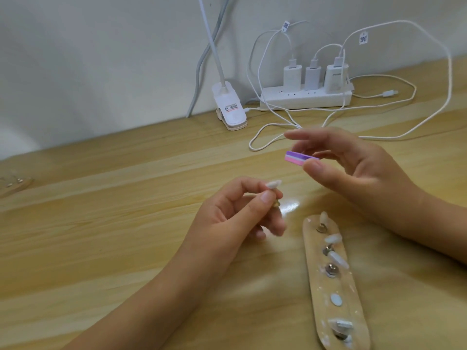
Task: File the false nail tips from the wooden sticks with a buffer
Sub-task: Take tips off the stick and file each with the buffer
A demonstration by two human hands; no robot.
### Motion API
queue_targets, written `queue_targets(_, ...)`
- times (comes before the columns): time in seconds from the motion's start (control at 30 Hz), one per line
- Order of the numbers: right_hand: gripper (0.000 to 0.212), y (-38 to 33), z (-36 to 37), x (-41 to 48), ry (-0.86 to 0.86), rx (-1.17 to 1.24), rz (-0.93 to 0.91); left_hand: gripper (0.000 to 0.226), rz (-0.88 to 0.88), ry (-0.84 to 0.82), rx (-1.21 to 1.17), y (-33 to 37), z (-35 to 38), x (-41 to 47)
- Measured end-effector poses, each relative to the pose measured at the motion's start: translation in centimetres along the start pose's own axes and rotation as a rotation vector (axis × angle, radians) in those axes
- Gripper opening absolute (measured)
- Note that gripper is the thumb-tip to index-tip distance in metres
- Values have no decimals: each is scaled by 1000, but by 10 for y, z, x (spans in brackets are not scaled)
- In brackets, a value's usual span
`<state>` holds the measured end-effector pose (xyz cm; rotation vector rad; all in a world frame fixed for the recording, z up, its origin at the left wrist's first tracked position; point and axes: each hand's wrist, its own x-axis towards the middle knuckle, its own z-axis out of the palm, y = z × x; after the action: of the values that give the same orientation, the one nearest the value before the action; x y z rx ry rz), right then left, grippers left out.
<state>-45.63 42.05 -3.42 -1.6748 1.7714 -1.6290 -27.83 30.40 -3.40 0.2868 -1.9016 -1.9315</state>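
At mid-desk, both hands are raised just above the wood

- Left hand (227, 213): thumb and fingertips pinch a small metal stud. A white false nail tip (274, 184) sits on top of it, pointing toward 2 o'clock.
- Right hand (353, 168): at 2 o'clock from the left hand. It grips a short purple-and-pink buffer (300, 157) between thumb and fingers, with the index finger stretched out above it. The free end of the buffer faces 9 o'clock.
- Buffer and held tip are near each other but apart, with no contact.
- Wooden stick (341, 314): lies flat on the desk (101, 248) at 5 o'clock in the view. Several more tips (333, 238) are mounted on studs along it. One stud looks bare, and there is a pale oval pad further down.
- Far edge of the desk: a lamp clip (230, 107) at 12 o'clock and a power strip (305, 97) with three chargers at 1 o'clock. White cables loop toward the middle.

Step in hand, as I judge it: one tip has been lifted off the stick and held up for filing, but the stroke has not begun.

The next move calls for closing the gap and laying a flat face of the buffer against the tip's edge. The left-hand pinch on the stud must hold firm, and the strokes should be short and light. The tip is small and perched on its stud, so heavy pressure could twist it or pop it off
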Motion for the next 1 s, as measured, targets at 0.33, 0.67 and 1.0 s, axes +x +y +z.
queue_targets(0.33,25,-4,5,-5,-34,15,-109,17,-22,19,29,-5,-3,2)
queue_targets(0.67,31,-12,7,-8,-90,-225,-258,18,70,-18,118,-7,-1,1)
queue_targets(1.0,31,-14,10,-10,-94,-262,-262,16,115,-8,152,-7,0,1)
